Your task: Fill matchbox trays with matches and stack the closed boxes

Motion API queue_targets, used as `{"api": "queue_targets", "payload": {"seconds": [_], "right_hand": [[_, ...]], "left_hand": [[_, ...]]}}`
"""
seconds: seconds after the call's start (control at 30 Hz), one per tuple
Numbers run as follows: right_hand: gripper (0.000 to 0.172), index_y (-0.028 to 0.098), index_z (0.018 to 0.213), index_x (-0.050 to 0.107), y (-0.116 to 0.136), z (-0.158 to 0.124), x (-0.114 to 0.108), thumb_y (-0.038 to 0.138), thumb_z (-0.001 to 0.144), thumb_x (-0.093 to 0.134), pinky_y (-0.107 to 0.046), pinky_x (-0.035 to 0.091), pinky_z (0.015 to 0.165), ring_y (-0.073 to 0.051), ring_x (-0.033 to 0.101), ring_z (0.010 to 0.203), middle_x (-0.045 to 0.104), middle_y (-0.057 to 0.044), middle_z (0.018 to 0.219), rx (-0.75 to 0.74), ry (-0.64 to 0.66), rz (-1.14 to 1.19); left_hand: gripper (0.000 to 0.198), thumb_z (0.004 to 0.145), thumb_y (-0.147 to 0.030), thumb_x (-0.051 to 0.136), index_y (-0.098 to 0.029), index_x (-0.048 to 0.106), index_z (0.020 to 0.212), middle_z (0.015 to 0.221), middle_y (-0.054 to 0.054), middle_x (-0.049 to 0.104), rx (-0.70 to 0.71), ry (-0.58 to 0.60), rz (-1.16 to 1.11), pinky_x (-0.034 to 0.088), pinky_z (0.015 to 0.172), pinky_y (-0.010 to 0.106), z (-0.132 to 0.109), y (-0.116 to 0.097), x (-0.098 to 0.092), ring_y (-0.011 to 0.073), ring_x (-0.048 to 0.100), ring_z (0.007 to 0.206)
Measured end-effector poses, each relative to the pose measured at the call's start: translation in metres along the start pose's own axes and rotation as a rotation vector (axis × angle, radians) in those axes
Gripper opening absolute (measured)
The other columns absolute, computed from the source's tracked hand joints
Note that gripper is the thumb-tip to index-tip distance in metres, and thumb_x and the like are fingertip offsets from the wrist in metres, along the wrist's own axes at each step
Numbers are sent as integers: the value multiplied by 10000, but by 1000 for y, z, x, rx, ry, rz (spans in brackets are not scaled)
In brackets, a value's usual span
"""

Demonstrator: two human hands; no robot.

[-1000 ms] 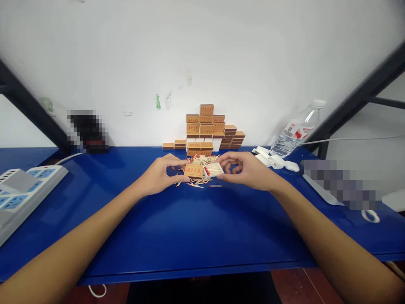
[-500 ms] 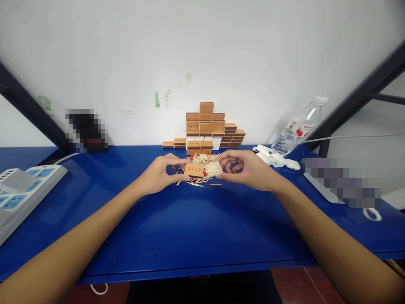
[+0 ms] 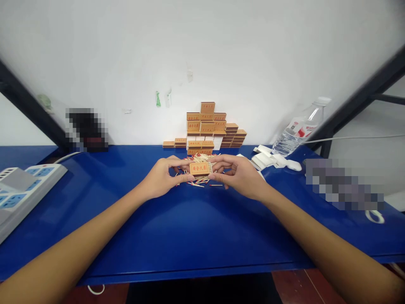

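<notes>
Between my two hands is an orange matchbox (image 3: 200,169) with red characters on its face. My left hand (image 3: 164,175) grips the sleeve's left end between thumb and fingers. At the other end, my right hand (image 3: 232,172) pinches the tray, of which only a narrow strip shows past the sleeve. Loose red-tipped matches (image 3: 198,184) lie on the blue table (image 3: 183,236) under and behind the box; my hands partly cover the pile. Just behind it, several matchboxes (image 3: 207,126) are stacked against the wall, some orange and some with white sides showing.
White box pieces (image 3: 264,159) lie right of the pile, near a tilted water bottle (image 3: 297,126). A blurred-out object (image 3: 343,183) rests at the right, another dark one (image 3: 90,131) at the back left. A power strip (image 3: 31,185) occupies the left side.
The matchbox tray, which stood half out showing its matches, has slid left into the sleeve almost fully. My right hand has moved closer to my left.
</notes>
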State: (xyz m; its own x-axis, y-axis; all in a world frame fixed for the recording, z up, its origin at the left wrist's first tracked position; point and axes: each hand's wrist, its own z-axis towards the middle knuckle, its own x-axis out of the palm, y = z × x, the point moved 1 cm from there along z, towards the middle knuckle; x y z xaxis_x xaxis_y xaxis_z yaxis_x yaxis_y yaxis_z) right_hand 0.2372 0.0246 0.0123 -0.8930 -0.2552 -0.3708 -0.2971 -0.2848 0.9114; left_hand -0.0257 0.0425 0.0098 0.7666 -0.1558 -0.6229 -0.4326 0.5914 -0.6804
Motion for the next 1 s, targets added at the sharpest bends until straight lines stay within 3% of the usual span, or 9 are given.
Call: {"api": "queue_targets", "payload": {"seconds": [0.13,0.3,0.43,0.57,0.7,0.8,1.0], "right_hand": [[763,268,1603,418,1,-9,25,492,937,714,-344,621,600,-203,672,845,708,-112,1214,-20,0,27],[804,329,1682,264,5,-19,40,525,994,631,-377,606,627,-187,637,728,721,-77,1120,-6,175,-14],[764,284,1678,273,3,-13,26,476,1014,599,-382,571,653,-209,665,810,692,-133,1273,-135,41,-178],[580,251,1561,462,-5,-3,10,406,1015,583,-399,547,721,-193,642,755,700,-117,1229,-232,-77,-379],[311,198,1268,665,-8,1,3,340,1012,560,-376,514,733,-172,602,699,699,-96,1081,-282,-119,-468],[213,186,1121,699,-7,2,1,299,1007,559,-349,486,716,-157,587,675,695,-86,1005,-291,-121,-494],[114,206,955,701,-10,4,0,228,974,591,-316,453,695,-138,559,640,685,-39,899,-321,-160,-493]], "left_hand": [[400,881,-388,811,-273,769,1262,995,46,792,-9,-131,12,584,796,389,-1,0,2,195,668,823],[413,899,-386,795,-268,750,1292,1004,45,785,18,-181,48,585,809,380,-4,-1,3,204,677,878],[463,906,-427,781,-244,731,1328,1080,63,788,-4,-197,159,574,848,388,1,9,-9,226,682,941],[423,977,-437,667,-242,718,1348,1150,89,794,-111,-203,331,553,834,391,14,41,-36,253,710,948],[369,981,-390,624,-189,754,1262,1109,142,790,-171,-206,514,517,852,429,30,71,-56,301,696,956],[333,982,-357,608,-165,766,1202,1065,142,787,-219,-185,579,504,858,415,42,84,-58,294,688,924],[309,996,-368,566,-170,787,1082,1006,133,748,-349,-212,741,502,919,412,56,94,-42,308,653,986]]}}
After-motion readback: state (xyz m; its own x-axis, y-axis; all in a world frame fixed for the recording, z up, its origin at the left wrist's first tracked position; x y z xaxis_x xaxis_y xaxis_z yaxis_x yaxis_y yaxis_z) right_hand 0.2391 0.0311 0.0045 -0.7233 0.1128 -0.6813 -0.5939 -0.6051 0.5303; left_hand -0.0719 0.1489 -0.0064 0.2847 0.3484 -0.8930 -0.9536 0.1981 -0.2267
